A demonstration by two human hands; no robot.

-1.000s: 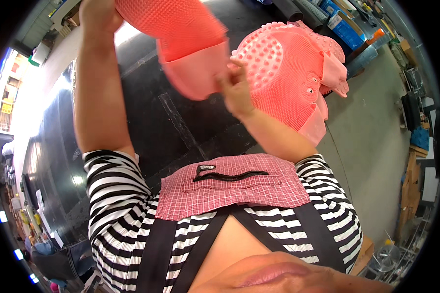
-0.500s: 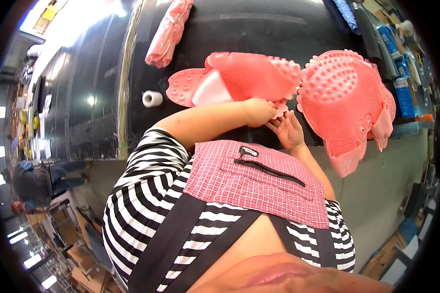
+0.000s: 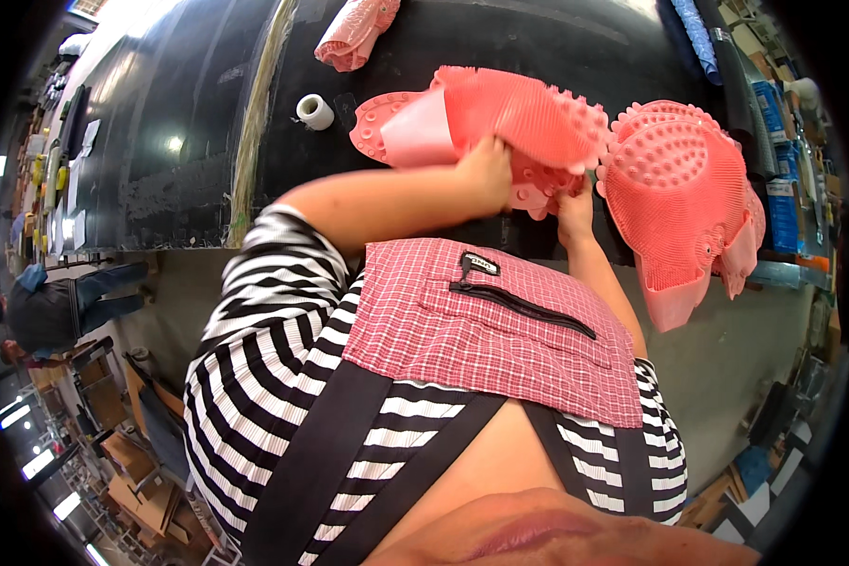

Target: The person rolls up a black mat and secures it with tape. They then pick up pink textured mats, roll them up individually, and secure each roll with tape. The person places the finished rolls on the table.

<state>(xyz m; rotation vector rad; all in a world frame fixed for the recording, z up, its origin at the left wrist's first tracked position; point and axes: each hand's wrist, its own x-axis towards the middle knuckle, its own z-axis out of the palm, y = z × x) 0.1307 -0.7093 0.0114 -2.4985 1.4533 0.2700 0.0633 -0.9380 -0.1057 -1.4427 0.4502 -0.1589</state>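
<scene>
A pink rubber bath mat [image 3: 514, 108] lies folded over on the black table, its ribbed face up and suction cups showing at the left end and on the underside. My left hand [image 3: 489, 174] is closed on the near edge of the upper layer. At the near right corner my right hand [image 3: 575, 208] grips the scalloped lower edge, where some fingers are hidden by the mat. Close by on the right, a stack of similar pink mats [image 3: 679, 189] carries rounded bumps, and its near end hangs over the table edge.
Farther back on the left lies a rolled pink mat [image 3: 356, 35] in clear plastic. A small white roll [image 3: 315, 112] stands left of the folded mat. Clear strips [image 3: 259, 113] cross the black table [image 3: 179, 170]. Dark rolls line the right side. Another person [image 3: 52, 311] bends at far left.
My right hand, with fingers spread before, has closed on the mat's edge. My left hand now lifts the upper layer, uncovering suction cups beneath. The view has shifted slightly.
</scene>
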